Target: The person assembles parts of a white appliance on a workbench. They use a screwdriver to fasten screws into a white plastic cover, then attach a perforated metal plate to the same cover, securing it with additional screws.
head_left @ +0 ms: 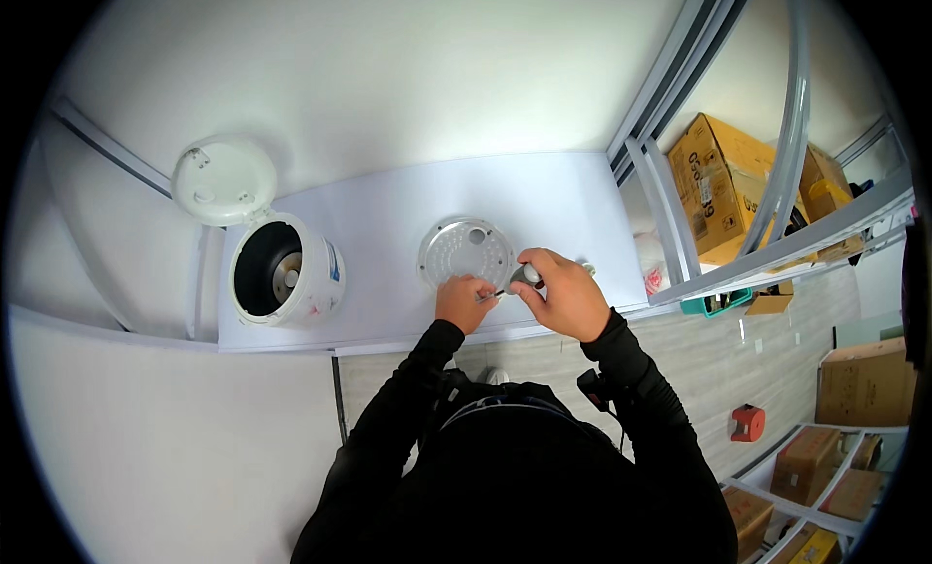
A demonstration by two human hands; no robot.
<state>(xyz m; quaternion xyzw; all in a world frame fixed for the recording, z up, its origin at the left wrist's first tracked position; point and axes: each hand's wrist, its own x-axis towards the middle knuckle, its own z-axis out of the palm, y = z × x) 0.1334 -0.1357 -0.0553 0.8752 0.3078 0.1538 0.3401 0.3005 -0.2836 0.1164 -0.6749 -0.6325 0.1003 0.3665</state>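
A round, silvery plate point(464, 246) with a hole and several small perforations lies on the white table in front of me. My left hand point(465, 303) is at its near edge, fingers pinched together; whatever they hold is too small to make out. My right hand point(563, 294) is closed around the grey and black handle of a screwdriver point(525, 275). Its thin shaft points left toward the left hand's fingertips. To the left stands a white rice cooker point(320, 282), its lid point(224, 182) swung up and its dark inside bare.
The white table point(379, 215) backs onto a wall. A small pale object point(588, 269) lies beyond my right hand. Grey frame posts rise at the right, with cardboard boxes point(723, 185) behind them. A teal crate point(716, 303) and a red stool point(748, 423) are lower right.
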